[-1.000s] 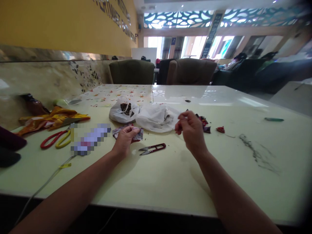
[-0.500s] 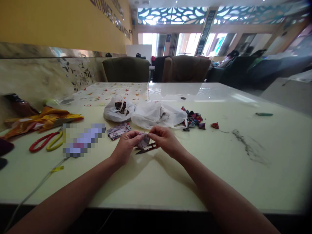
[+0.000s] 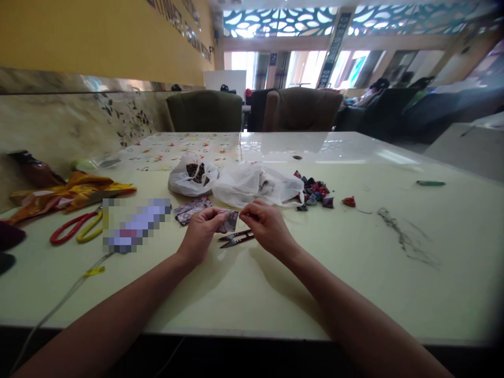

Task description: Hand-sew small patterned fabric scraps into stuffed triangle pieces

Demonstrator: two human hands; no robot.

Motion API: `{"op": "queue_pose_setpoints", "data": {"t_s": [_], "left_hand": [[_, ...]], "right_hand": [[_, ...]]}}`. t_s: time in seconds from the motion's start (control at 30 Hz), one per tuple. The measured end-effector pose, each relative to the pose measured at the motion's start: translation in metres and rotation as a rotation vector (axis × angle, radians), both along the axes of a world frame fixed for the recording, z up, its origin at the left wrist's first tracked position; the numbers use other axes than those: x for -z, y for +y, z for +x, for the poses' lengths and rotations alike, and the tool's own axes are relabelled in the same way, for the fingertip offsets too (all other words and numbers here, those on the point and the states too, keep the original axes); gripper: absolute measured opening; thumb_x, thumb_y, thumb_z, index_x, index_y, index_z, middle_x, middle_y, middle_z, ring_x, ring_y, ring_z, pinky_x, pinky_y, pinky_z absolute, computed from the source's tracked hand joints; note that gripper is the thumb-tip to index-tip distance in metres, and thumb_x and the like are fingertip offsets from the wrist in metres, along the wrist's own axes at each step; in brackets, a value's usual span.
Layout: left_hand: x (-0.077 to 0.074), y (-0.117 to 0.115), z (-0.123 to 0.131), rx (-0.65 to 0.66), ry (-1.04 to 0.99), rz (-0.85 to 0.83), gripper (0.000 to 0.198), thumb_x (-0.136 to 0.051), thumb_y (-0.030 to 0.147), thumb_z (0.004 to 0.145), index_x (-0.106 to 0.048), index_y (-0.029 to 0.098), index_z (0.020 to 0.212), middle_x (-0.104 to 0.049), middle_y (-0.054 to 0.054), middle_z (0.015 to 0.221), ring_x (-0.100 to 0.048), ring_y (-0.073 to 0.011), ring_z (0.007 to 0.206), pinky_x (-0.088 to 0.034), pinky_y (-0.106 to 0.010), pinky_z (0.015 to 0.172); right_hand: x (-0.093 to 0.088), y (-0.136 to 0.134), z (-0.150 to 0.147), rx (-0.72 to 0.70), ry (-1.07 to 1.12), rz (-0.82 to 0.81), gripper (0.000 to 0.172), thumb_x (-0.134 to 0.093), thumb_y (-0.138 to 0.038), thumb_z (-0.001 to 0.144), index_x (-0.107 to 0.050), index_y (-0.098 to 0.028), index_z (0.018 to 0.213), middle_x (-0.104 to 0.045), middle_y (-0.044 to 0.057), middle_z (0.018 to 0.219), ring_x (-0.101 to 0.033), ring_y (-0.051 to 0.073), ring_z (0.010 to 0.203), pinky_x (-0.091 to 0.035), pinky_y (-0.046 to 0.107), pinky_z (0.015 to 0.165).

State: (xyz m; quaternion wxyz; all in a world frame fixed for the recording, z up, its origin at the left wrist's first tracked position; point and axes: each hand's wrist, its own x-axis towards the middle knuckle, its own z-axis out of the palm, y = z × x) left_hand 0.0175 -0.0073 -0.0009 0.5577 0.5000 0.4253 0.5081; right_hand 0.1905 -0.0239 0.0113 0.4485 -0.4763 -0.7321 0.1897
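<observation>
Near the middle of the table, my left hand [image 3: 202, 233] pinches a small folded piece of patterned greyish-purple cloth [image 3: 228, 220] between thumb and fingers. Just to its right, my right hand [image 3: 268, 226] is closed in a pinch, its fingertips close to the cloth's edge. Whatever lies in that pinch is too small to name. A pair of thread snips [image 3: 236, 239] with dark blades lies on the table below both hands, its handle partly behind my right hand. More of the patterned cloth [image 3: 192, 209] lies flat behind my left hand.
A white plastic bag [image 3: 192, 178] with dark grainy contents and another white bag [image 3: 255, 186] stand behind the hands. Small sewn cloth pieces [image 3: 315, 191] are heaped to the right, near a tangle of thread [image 3: 397, 231]. Red-and-yellow-handled scissors [image 3: 74, 228] lie left.
My right hand has drawn slightly away from the cloth, leaving a small gap. The cloth now shows flatter in my left hand, and more of the snips is visible.
</observation>
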Motion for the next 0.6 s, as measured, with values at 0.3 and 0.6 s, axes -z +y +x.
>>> {"op": "queue_pose_setpoints", "data": {"t_s": [0.3,0.6], "left_hand": [[0.0,0.0,-0.0012,0.006,0.034,0.069,0.023,-0.078,0.037,0.07,-0.073,0.016,0.077,-0.067,-0.001,0.07,-0.057,-0.0119,0.063,-0.047,-0.024,0.06],[0.0039,0.0014,-0.0054,0.011,0.144,0.214,0.02,-0.074,0.037,0.078,-0.072,0.017,0.079,-0.066,-0.001,0.071,-0.057,-0.0127,0.066,-0.046,-0.025,0.065]], "right_hand": [[0.0019,0.0015,0.0003,-0.004,0.002,-0.005,0.014,-0.058,-0.015,0.084,-0.063,-0.018,0.071,-0.055,0.001,0.073,-0.05,0.013,0.068,-0.035,0.026,0.064],[0.0006,0.0002,0.0001,-0.094,0.2,-0.223,0.017,-0.057,-0.021,0.083,-0.068,-0.018,0.096,-0.046,-0.005,0.059,-0.041,0.011,0.055,-0.034,0.025,0.055]]}}
